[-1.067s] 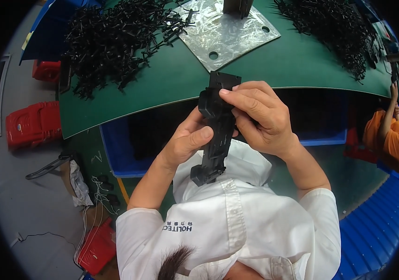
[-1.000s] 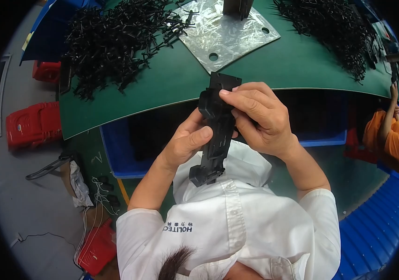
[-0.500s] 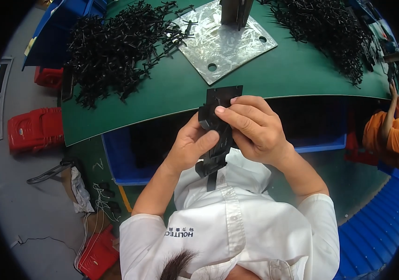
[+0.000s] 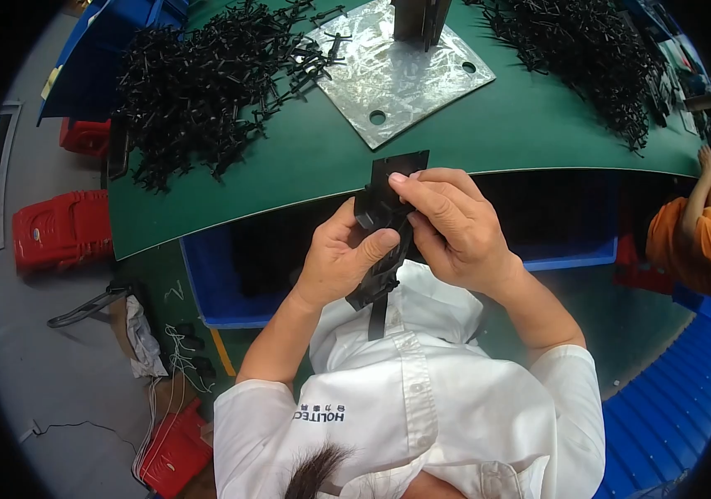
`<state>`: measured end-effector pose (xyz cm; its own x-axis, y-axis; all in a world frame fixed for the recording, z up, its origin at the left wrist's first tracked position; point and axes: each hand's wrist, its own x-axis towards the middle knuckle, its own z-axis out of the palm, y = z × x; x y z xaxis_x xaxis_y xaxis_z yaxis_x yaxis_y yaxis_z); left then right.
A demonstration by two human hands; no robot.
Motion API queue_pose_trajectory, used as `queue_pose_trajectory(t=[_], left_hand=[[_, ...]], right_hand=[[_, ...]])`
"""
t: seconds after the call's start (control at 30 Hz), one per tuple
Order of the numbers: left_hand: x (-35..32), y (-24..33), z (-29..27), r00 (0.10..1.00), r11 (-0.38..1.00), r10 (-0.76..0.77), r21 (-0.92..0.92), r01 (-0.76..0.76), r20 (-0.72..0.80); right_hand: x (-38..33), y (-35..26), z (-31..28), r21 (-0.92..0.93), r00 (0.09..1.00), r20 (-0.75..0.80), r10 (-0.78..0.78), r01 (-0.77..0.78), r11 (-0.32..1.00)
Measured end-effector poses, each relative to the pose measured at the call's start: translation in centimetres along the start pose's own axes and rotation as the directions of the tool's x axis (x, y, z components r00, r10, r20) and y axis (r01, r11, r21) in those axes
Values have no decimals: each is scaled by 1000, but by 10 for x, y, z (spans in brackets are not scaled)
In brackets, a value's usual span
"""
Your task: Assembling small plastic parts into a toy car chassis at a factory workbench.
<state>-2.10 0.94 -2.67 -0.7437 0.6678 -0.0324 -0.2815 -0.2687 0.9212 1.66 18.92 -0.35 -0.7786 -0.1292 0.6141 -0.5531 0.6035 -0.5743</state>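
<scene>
Hands meet over the near edge of the green-topped workbench (image 4: 289, 183), both closed on one long black moulded plastic part (image 4: 382, 218) with a flat plate at its top end. Left hand (image 4: 340, 259) wraps the middle, thumb pressed on its face; right hand (image 4: 448, 226) pinches the plate from above. Judged step: fitting or flexing the piece in hand. Next move likely calls for firm thumb pressure while the other hand steadies. Heaps of black plastic pieces (image 4: 206, 83) lie well apart, flanking a scuffed metal base plate (image 4: 397, 75).
</scene>
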Motion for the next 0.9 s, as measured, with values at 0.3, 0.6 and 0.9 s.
queue_pose_trajectory(t=[0.3, 0.6, 0.9], left_hand=[[-2, 1, 0, 1000, 1000, -15, -9, 14, -20], [-2, -1, -1, 996, 998, 65, -18, -67, -64], [-4, -2, 3, 984, 990, 137, 27, -135, -116]], right_hand=[[-1, -1, 0, -76, 999, 3, -48, 48, 996], [-3, -5, 8, -95, 995, -16, -103, 101, 990], [-16, -7, 12, -176, 986, -134, -97, 73, 982]])
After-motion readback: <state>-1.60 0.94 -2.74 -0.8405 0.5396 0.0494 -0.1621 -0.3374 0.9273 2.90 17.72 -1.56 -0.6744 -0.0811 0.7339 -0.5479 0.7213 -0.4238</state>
